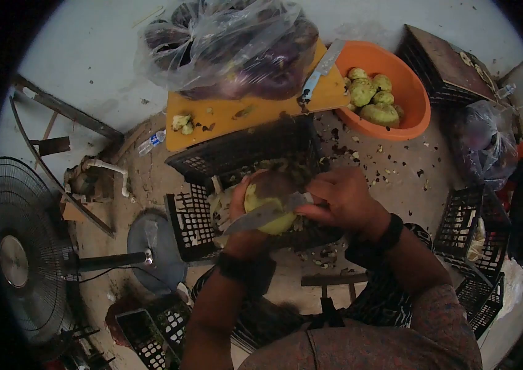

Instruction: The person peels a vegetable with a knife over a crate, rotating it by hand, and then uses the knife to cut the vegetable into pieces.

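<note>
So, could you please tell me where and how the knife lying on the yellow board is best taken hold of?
By the handle of the knife, I'd say, coming from the wearer's side: it points that way, with the blade facing away.

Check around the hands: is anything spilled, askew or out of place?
Peel scraps litter the floor beside the orange basin, outside any container. A second knife lies at the edge of the yellow board, blade by the basin's rim, where it might get knocked. A plastic bottle lies on its side on the floor.
</note>
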Action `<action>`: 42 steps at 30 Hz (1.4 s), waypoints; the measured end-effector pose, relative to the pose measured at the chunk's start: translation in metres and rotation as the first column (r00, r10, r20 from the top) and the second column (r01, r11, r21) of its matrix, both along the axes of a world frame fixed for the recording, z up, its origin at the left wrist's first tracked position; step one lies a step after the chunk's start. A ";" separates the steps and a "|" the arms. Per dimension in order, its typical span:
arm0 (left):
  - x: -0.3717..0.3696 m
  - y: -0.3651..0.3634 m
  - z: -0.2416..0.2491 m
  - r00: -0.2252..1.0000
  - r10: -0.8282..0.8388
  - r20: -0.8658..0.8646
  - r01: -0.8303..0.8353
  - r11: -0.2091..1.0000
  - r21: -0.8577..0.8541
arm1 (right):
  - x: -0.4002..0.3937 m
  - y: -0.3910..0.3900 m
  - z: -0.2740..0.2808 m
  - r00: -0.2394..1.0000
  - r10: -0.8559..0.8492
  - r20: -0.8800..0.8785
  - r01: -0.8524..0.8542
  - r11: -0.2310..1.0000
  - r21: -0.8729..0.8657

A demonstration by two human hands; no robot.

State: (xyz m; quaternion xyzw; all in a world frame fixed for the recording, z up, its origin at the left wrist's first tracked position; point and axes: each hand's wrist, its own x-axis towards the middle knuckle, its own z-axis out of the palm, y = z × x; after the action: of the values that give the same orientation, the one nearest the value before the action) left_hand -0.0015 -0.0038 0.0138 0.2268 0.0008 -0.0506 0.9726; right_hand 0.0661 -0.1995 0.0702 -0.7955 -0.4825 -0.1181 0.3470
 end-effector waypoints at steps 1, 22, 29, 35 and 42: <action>-0.002 -0.001 0.000 0.998 0.068 0.003 -0.067 0.976 0.206 | -0.001 0.000 0.000 1.000 -0.002 0.001 0.002 1.000 -0.003; -0.009 -0.002 0.027 0.988 0.015 -0.153 0.012 0.985 0.175 | 0.016 -0.010 -0.002 0.959 -0.251 -0.133 0.232 0.962 -0.141; -0.013 0.011 -0.020 0.998 -0.031 -0.060 0.024 0.994 -0.108 | -0.018 0.011 -0.013 0.968 -0.135 -0.209 0.106 0.984 -0.147; -0.007 0.005 -0.024 0.999 0.001 -0.039 -0.006 0.990 -0.143 | -0.028 0.024 -0.012 0.979 -0.026 -0.200 0.034 0.999 0.036; -0.014 0.000 -0.020 0.998 0.049 -0.042 -0.046 0.997 0.055 | -0.029 0.021 -0.011 0.978 -0.045 -0.201 0.047 0.999 0.005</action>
State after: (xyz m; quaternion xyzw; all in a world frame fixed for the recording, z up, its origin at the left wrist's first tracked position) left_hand -0.0151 -0.0039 -0.0065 0.2519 0.0287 -0.0323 0.9668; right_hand 0.0373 -0.1785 0.0592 -0.8127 -0.4256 -0.0476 0.3951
